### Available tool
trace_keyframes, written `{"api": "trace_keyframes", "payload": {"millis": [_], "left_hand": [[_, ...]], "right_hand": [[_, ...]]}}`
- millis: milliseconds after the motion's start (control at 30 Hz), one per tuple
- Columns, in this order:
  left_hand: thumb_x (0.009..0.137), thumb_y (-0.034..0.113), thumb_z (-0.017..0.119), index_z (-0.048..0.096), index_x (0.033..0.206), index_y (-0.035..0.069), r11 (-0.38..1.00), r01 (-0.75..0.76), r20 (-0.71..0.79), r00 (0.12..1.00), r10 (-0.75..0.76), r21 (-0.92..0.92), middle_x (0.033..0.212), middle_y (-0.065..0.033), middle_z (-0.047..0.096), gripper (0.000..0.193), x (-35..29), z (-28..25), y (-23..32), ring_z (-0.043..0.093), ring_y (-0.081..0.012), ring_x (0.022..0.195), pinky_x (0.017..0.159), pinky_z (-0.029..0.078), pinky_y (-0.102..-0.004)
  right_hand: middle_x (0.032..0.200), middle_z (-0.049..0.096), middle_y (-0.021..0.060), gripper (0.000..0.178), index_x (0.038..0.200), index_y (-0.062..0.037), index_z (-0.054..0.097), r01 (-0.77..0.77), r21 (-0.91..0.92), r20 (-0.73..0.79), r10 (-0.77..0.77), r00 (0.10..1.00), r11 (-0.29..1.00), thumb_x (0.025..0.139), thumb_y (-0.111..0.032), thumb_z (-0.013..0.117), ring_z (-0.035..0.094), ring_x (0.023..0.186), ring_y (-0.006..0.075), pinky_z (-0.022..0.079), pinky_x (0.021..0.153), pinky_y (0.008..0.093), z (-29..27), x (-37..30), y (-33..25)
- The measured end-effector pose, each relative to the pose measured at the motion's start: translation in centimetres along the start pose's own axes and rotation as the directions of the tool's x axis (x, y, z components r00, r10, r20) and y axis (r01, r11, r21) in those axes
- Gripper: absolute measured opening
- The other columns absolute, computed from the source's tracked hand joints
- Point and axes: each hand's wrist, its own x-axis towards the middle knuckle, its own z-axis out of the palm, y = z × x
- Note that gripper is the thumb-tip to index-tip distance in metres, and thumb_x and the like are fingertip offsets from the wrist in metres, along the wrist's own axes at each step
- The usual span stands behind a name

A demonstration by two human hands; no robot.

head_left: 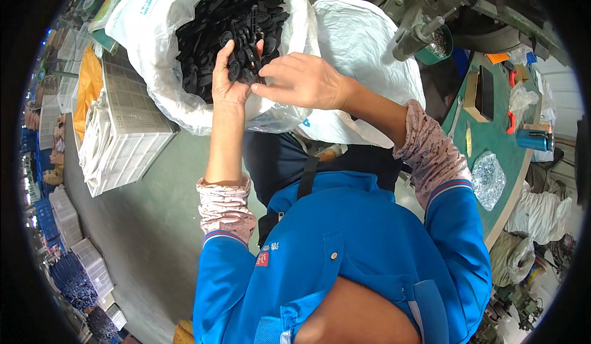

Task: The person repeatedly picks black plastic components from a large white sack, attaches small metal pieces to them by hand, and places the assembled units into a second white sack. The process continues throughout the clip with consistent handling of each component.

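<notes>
A white woven sack [151, 42] with a clear plastic liner is full of black parts [212, 15], flat pieces with round, disc-like ends. Over its near side, my left hand [231, 88] has its thumb raised and its fingers behind a bunch of the same black parts [247, 55], which it holds. From the right, my right hand [301, 82] reaches in with bent fingers, its tips touching or close to the lower end of that bunch. Whether a single part is pinched between its fingertips I cannot make out.
A second white sack [363, 48] lies right of the first, below a metal machine [431, 27] with a green cup [438, 45] of metal bits. On the green bench are a clear bag [488, 181] and a blue cup [534, 139]. White crates [132, 141] stand left.
</notes>
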Motion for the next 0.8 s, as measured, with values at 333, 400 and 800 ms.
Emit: {"api": "trace_keyframes", "payload": {"millis": [333,400,800], "left_hand": [[0.082,0.010,0.068,0.054,0.108,-0.005,0.983,0.085,-0.027,0.996,-0.091,-0.165,0.107,-0.0198,0.062,0.033,0.5,0.1,-0.5,0.062,-0.0347,0.097,0.085,0.055,-0.0419],[0.083,0.010,0.068,0.056,0.107,-0.004,0.989,0.070,-0.027,0.997,-0.075,-0.134,0.106,-0.0194,0.062,0.031,0.2,0.3,-0.5,0.063,-0.0341,0.096,0.084,0.056,-0.0417],[0.087,0.008,0.061,0.051,0.117,-0.011,0.929,0.197,0.096,0.980,-0.175,-0.315,0.119,-0.0263,0.056,0.037,-3.4,3.6,-3.3,0.059,-0.0354,0.107,0.086,0.057,-0.0391]], "right_hand": [[0.102,0.060,0.0055,0.016,0.083,-0.0098,0.061,0.125,-0.056,0.060,-0.122,0.991,0.991,0.068,-0.007,0.066,0.058,0.092,0.0191,0.049,0.082,0.0314,1.3,-0.3,1.5],[0.102,0.059,0.0074,0.016,0.083,-0.0084,0.060,0.160,-0.049,0.064,-0.156,0.986,0.986,0.068,-0.006,0.066,0.058,0.093,0.0205,0.048,0.085,0.0346,0.9,0.0,1.5],[0.111,0.056,0.0161,0.029,0.108,-0.0036,0.059,-0.519,0.132,0.373,0.443,0.815,0.844,0.080,-0.006,0.067,0.058,0.100,0.0305,0.049,0.085,0.0374,-7.1,-3.2,-1.9]]}}
